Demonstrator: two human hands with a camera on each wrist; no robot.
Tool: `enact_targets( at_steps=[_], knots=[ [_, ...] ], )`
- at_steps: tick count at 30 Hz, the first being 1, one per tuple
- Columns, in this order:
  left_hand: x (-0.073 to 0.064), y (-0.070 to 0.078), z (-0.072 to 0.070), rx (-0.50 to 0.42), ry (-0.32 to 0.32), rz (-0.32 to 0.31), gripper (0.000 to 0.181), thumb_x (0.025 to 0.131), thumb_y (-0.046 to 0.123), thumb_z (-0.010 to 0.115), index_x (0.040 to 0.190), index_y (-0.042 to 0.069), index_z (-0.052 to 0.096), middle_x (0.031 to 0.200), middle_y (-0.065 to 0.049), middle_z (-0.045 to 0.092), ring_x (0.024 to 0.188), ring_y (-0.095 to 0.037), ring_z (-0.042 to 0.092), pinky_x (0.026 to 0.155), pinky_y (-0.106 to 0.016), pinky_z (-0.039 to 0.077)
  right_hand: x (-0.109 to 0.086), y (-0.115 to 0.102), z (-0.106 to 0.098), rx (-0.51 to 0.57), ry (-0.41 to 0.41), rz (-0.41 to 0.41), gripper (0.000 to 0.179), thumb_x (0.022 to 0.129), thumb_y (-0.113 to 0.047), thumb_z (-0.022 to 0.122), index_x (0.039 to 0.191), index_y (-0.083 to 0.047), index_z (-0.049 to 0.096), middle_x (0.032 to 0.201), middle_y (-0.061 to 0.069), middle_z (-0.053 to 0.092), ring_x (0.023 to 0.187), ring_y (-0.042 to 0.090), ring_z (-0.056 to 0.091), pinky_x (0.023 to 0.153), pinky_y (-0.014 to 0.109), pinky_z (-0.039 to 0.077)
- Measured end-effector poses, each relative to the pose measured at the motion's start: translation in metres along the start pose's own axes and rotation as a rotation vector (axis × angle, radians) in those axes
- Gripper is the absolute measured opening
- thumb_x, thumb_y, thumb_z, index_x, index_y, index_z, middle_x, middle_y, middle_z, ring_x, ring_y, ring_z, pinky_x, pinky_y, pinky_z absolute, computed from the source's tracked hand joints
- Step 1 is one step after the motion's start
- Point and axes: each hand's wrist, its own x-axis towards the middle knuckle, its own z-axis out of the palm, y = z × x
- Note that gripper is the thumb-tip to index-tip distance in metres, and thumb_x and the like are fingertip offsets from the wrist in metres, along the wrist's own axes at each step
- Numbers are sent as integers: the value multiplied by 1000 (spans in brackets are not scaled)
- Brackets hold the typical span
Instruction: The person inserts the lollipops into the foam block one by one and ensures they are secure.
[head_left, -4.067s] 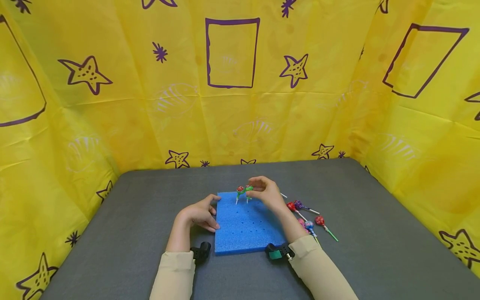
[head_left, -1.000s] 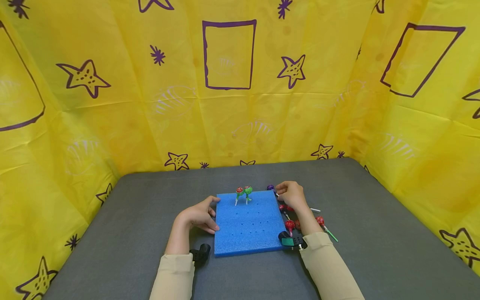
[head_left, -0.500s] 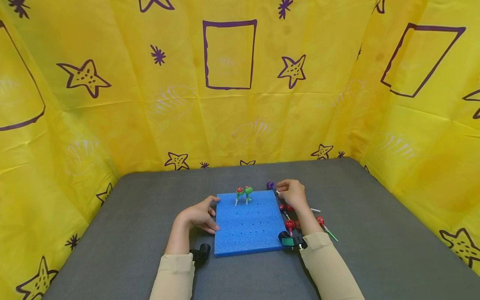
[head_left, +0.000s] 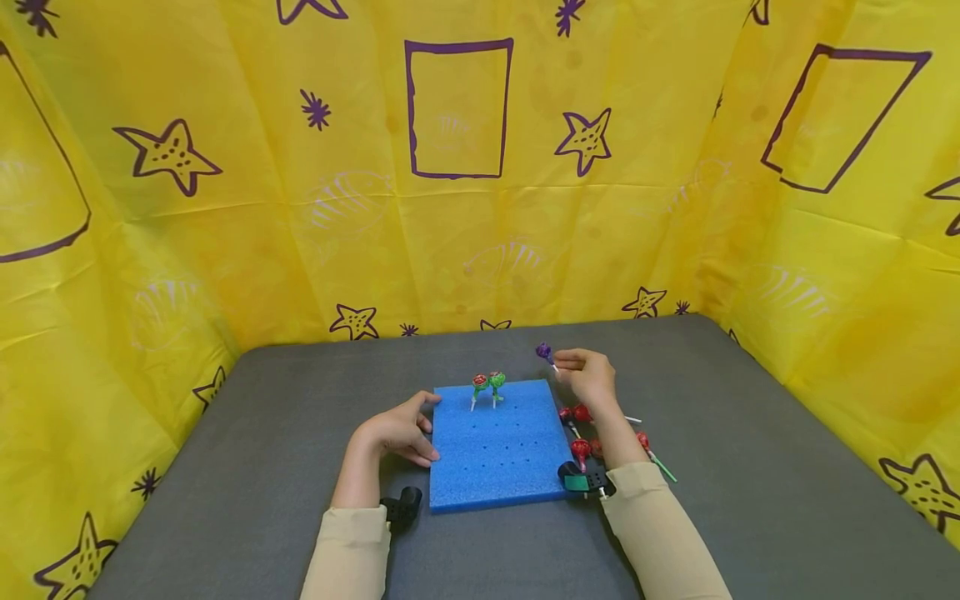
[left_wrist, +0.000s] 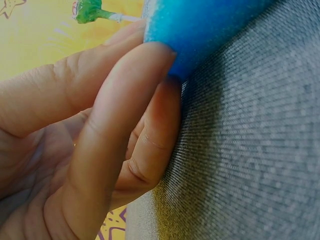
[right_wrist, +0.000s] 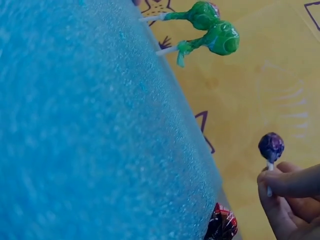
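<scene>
My right hand (head_left: 590,379) pinches the white stick of a purple-wrapped lollipop (head_left: 543,351) between thumb and fingers. It is just beyond the far right corner of a blue foam board (head_left: 457,487). In the right wrist view, the lollipop's head points up, above the fingertips. My left hand (head_left: 401,428) rests along the board's left edge, thumb and index finger spread apart and touching it. Small holes dot the board. Two green-and-red lollipops (right_wrist: 223,41) stand side by side near its far edge, sticks in the foam.
Several red-wrapped lollipops (head_left: 581,451) lie along the board's right side, some partly hidden by my right forearm. One stick, a green one (head_left: 663,467), points out to the right. A yellow patterned cloth (head_left: 465,250) walls in the dark grey table (head_left: 300,400).
My right hand has gone from a green lollipop on the board to the purple lollipop at the right. Within the last half second both have risen and moved farther away. The left hand stays put.
</scene>
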Motion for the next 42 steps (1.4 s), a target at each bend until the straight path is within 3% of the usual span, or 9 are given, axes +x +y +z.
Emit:
enact_targets(
  at_steps=[4, 9, 12, 17, 22, 30, 42],
  knots=[
    [0, 0, 0, 6, -1, -2, 95, 75, -16, 74, 152, 13, 26, 108, -15, 44, 70, -20, 69, 64, -34, 64, 0, -2, -1, 125, -26, 40, 30, 91, -5, 67, 121, -4, 69, 119, 19, 71, 109, 30, 69, 105, 46, 53],
    [0, 0, 0, 7, 0, -2, 95, 75, -16, 74, 152, 13, 26, 107, -15, 44, 70, -20, 70, 64, -34, 64, 2, -7, -2, 328, -86, 90, 37, 92, -5, 67, 128, -1, 63, 127, 23, 66, 103, 18, 71, 111, 43, 50],
    [-1, 1, 0, 6, 0, -3, 95, 75, -16, 74, 152, 13, 26, 107, -15, 44, 70, -20, 70, 64, -34, 64, 3, -9, -2, 431, -138, 116, 42, 92, -5, 67, 132, 0, 60, 127, 20, 66, 99, 10, 71, 110, 40, 50],
    [0, 0, 0, 5, -1, -4, 95, 76, -16, 73, 153, 13, 26, 108, -16, 44, 70, -20, 70, 64, -34, 64, 2, -10, 0, 558, -242, 103, 46, 93, -3, 64, 137, 3, 53, 113, 7, 73, 96, 8, 72, 106, 38, 51],
    [0, 0, 0, -2, -6, -3, 94, 76, -17, 72, 153, 13, 25, 109, -16, 44, 71, -20, 70, 65, -34, 64, 0, -11, 4, 584, -308, 60, 48, 94, -1, 62, 140, 6, 48, 102, -2, 71, 96, 10, 73, 100, 33, 56],
    [-1, 1, 0, 8, -5, -11, 94, 77, -15, 73, 153, 14, 25, 111, -17, 45, 71, -19, 70, 65, -33, 64, -3, -11, 11, 567, -346, -7, 52, 94, 2, 60, 142, 10, 41, 96, -3, 66, 89, 8, 72, 84, 22, 61],
    [-1, 1, 0, 8, -2, -12, 95, 77, -15, 73, 153, 14, 25, 112, -17, 44, 72, -19, 69, 65, -33, 64, -3, -7, 22, 459, -352, -38, 47, 91, 2, 65, 134, 9, 49, 96, 3, 66, 88, 9, 73, 79, 24, 63]
  ],
)
